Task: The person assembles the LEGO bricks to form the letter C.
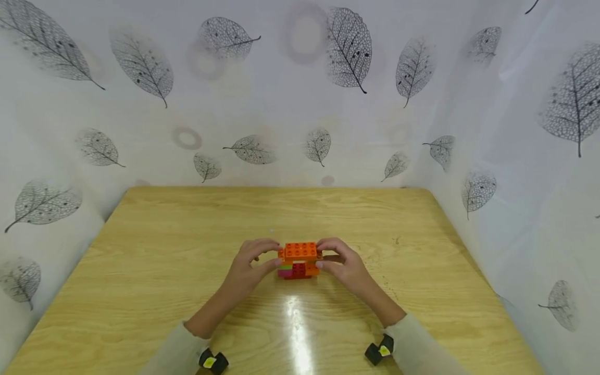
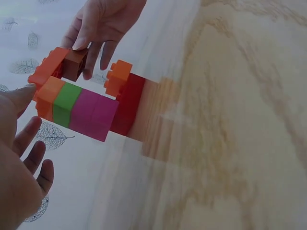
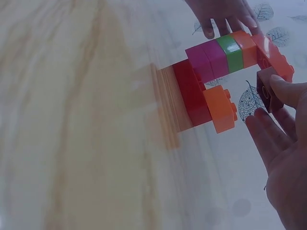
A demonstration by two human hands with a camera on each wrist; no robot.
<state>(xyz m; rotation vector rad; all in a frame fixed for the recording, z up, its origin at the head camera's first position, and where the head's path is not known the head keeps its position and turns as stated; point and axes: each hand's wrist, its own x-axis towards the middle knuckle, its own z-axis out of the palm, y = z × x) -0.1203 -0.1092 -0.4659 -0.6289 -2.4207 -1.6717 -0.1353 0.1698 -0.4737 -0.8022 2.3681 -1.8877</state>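
A small arch of toy building bricks stands upright in front of me. Its red base brick (image 2: 128, 108) carries a left column of magenta bricks (image 2: 93, 115), a green brick (image 2: 66, 104) and an orange brick (image 2: 48, 98). A studded orange top brick (image 1: 301, 251) spans across from this column. My left hand (image 1: 248, 264) pinches the column's upper orange brick, its other fingers spread. With thumb and fingertips my right hand (image 1: 349, 265) grips a brown brick (image 3: 267, 88) under the top brick's right end. Below that, apart from it, another orange brick (image 3: 220, 109) sits on the base.
The wooden table (image 1: 187, 224) lies under the bricks and both forearms. A white leaf-patterned cloth (image 1: 281, 104) hangs behind and along both sides. Dark straps (image 1: 213, 361) are on the wrists. Small specks (image 1: 389, 281) mark the tabletop at the right.
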